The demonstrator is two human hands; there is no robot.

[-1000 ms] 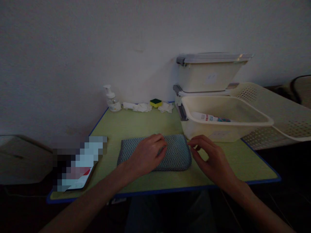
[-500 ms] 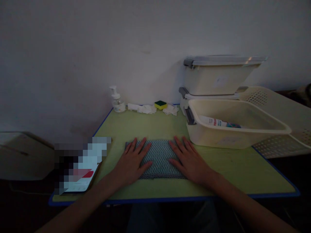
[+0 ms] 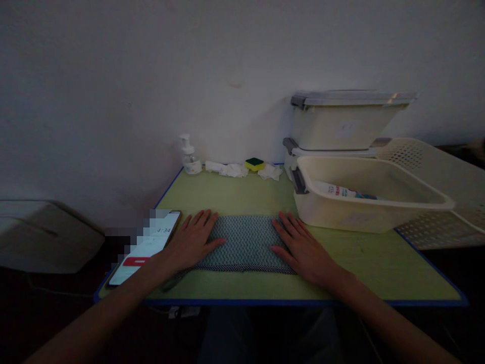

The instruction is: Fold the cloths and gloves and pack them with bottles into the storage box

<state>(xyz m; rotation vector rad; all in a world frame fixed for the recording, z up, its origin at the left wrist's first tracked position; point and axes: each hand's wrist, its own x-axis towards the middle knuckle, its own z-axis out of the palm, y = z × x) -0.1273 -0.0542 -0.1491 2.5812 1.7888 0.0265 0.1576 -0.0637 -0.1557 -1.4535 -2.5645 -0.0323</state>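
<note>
A blue-grey patterned cloth (image 3: 246,242) lies flat on the green table (image 3: 242,194), with a dark checked band along its near edge. On its left end rests my left hand (image 3: 195,240), palm down, thumb stretched away from the fingers. My right hand (image 3: 299,245) lies the same way over the right end, fingers spread. Both palms hide the cloth's ends. A lit phone (image 3: 146,247) is beside my left hand and forearm, partly covered by the forearm.
A cream open bin (image 3: 371,215) holding a white tube (image 3: 333,190) stands at right, before stacked lidded boxes (image 3: 341,121) and a perforated basket (image 3: 447,172). Along the back edge are a pump bottle (image 3: 191,159), crumpled white tissues (image 3: 231,170) and a yellow-green sponge (image 3: 254,164).
My left hand has slid left toward the phone, farther from my right hand. More of the cloth's middle shows between them. The view has shifted slightly.
</note>
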